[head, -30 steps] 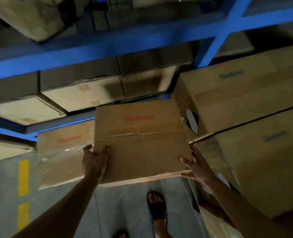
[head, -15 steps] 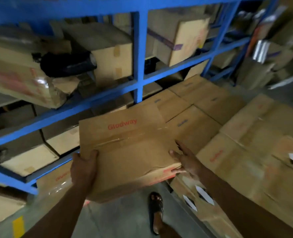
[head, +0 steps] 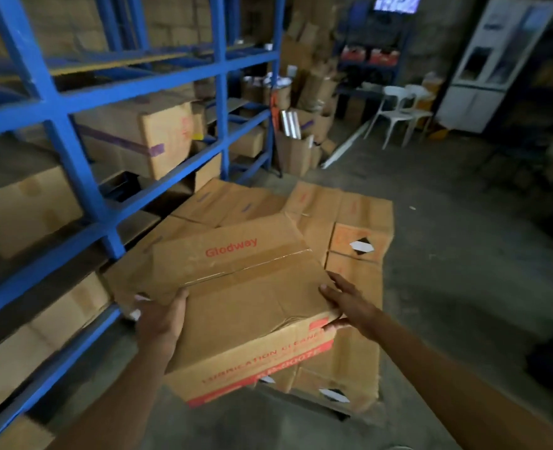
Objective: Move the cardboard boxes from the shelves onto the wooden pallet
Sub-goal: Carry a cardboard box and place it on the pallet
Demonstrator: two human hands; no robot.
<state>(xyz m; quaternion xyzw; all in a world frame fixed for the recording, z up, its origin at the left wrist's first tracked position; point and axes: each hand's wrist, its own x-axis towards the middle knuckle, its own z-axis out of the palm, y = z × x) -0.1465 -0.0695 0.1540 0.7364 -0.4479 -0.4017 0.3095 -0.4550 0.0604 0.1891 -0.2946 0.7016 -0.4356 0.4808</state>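
Grey concrete floor (head: 447, 287) lies below. Nearest, the left hand (head: 161, 316) grips the Glodway box (head: 242, 287) at its left edge, and the right hand (head: 346, 300) lies with spread fingers on its right corner, thumb under. The box has swung away from the blue shelves (head: 74, 164) and now hangs over the stacked boxes (head: 349, 222), so placing seems close. Its top is creased and taped. I cannot see the pallet.
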